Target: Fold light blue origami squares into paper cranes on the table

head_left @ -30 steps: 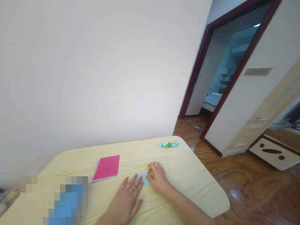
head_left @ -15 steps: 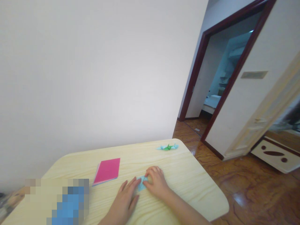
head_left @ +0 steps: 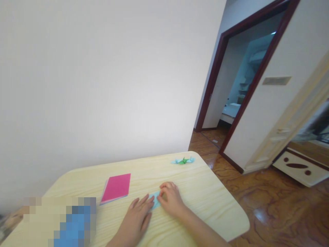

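Observation:
A small light blue folded paper (head_left: 155,200) lies on the pale wooden table between my hands. My left hand (head_left: 137,217) rests flat with its fingers spread, its fingertips on the paper's left edge. At the paper's right side, my right hand (head_left: 171,200) has thumb and index finger pinched together on its edge. Beyond the hands, to the left, is a stack of square sheets with a pink one (head_left: 118,187) on top. Folded paper figures, light blue and green (head_left: 183,161), stand in a row near the far right corner.
The table (head_left: 216,206) has rounded corners and stands against a white wall. A pixelated patch with blue covers its near left part. To the right are a wooden floor, a dark red door frame (head_left: 218,61) and a low white cabinet (head_left: 299,166).
My right thumb and index finger have come together at the paper's right edge, and the paper's visible outline has changed. The whole view has shifted slightly.

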{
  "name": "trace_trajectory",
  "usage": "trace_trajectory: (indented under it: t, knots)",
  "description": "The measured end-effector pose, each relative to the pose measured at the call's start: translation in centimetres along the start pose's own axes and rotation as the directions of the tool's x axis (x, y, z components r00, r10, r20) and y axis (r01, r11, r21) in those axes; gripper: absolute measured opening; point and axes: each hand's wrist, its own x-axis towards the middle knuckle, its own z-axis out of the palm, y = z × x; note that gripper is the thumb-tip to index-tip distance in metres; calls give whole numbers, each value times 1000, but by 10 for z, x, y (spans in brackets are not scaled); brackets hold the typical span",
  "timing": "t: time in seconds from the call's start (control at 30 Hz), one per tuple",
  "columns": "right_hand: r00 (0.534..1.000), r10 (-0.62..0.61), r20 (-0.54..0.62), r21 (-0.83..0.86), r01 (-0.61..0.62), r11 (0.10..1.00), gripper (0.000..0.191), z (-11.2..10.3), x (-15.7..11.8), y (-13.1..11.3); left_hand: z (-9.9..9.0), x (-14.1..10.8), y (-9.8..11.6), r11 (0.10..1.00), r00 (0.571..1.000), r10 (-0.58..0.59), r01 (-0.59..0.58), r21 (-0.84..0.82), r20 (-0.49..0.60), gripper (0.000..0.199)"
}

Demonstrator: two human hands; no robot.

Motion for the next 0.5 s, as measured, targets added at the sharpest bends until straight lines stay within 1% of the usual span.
trace_trajectory:
  t: [0.13, 0.37, 0.5]
  knots:
    - [1000, 8, 1, -18, -8, 1000, 5, 0, 0, -2, 0, -1, 0, 999, 999, 25, -25, 25, -26, 47]
    - [1000, 20, 1, -35, -19, 999, 6, 1, 0, -2, -3, -3, -3, 993, 994, 97, -100, 67, 47, 48]
    - [998, 57, -6, -50, -57, 997, 11, 2, 2, -3, -4, -6, -4, 987, 988, 138, -143, 80, 67, 52]
